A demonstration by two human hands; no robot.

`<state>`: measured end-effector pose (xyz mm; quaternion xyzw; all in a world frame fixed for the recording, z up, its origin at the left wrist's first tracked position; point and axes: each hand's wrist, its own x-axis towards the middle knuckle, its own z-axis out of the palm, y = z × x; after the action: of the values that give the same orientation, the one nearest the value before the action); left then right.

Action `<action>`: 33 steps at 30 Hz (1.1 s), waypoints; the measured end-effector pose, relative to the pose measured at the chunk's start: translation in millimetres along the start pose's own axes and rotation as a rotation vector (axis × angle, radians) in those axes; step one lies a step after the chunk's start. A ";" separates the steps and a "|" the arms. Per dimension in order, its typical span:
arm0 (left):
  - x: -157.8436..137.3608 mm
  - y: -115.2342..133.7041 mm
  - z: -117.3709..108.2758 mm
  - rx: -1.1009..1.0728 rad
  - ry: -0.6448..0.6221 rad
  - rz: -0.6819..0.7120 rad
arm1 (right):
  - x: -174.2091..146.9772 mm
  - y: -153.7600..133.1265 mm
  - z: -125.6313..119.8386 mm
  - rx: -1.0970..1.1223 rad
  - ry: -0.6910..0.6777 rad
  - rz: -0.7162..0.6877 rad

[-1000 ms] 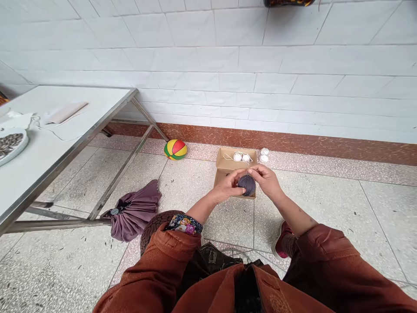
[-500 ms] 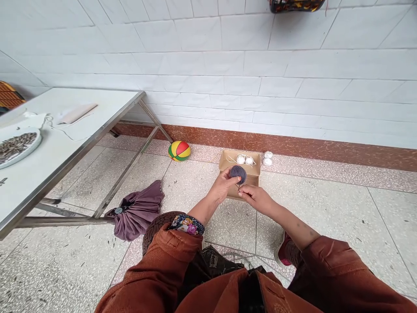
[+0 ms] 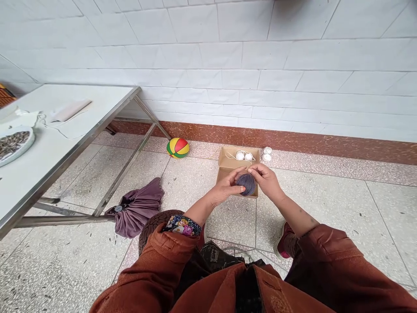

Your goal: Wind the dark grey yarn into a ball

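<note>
A dark grey-purple ball of yarn [image 3: 246, 184] is in my left hand [image 3: 226, 189], thumb across its near side and fingers behind it. My right hand [image 3: 265, 180] is at the ball's upper right, thumb and forefinger pinched together; a strand of the yarn appears to be between them, though it is too thin to see clearly. Below both hands is an open cardboard box [image 3: 224, 174] on the floor, partly hidden by them. Small white yarn balls [image 3: 244, 155] with loose ends lie on its opened lid, and more white balls [image 3: 267, 153] sit beside it.
To the left stands a white table [image 3: 107, 98] with a metal frame, bearing a plate of seeds [image 3: 31, 141] and a folded pale cloth [image 3: 71, 110]. A colourful ball [image 3: 178, 148] rests near the wall. A purple folded umbrella [image 3: 140, 208] lies by the table leg.
My right hand has moved from below the yarn ball up to its upper right side. The ball and my left hand have shifted slightly right and down.
</note>
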<state>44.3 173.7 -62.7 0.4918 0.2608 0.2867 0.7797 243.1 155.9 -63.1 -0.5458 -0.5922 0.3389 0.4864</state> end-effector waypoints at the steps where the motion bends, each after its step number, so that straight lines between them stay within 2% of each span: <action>1: -1.5 1.7 1.2 -0.038 -0.028 -0.011 | 0.1 3.7 2.0 0.000 -0.007 0.039; 4: -4.0 6.7 4.1 -0.131 -0.028 -0.047 | -2.0 13.5 7.0 -0.034 -0.059 0.088; 7: -2.9 9.6 4.3 -0.198 0.081 -0.024 | -7.8 20.2 12.5 -0.085 -0.129 0.065; 10: 0.5 10.0 0.1 -0.208 0.215 0.017 | -15.8 20.9 18.0 -0.135 -0.236 -0.043; 14: 5.4 6.1 -10.2 -0.031 0.386 0.059 | -23.4 8.1 18.7 -0.162 -0.409 -0.176; 17: 7.0 0.3 -14.9 0.182 0.445 0.055 | -21.9 -7.0 12.4 -0.082 -0.441 -0.212; 19: 6.1 -2.8 -14.5 0.273 0.407 0.023 | -17.2 -14.4 6.4 -0.008 -0.377 -0.199; 21: 3.8 -3.9 -11.6 0.305 0.307 -0.003 | -11.0 -16.9 1.0 0.055 -0.262 -0.143; 24: 0.2 -2.0 -5.6 0.263 0.140 -0.017 | -2.2 -11.5 -3.1 0.091 -0.086 -0.021; 26: -0.9 -0.1 -2.5 0.198 0.062 0.009 | 1.2 -4.6 -2.2 0.082 -0.031 0.045; 30: -0.7 1.4 -0.7 0.043 -0.008 0.049 | 0.8 9.1 5.7 0.049 -0.071 0.140; 33: -0.1 1.2 -2.4 -0.073 0.043 0.000 | -4.1 16.6 12.9 -0.007 -0.137 0.143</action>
<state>42.3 175.5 -62.5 0.4566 0.2669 0.3067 0.7913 235.9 156.5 -83.3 -0.5640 -0.5849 0.4069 0.4174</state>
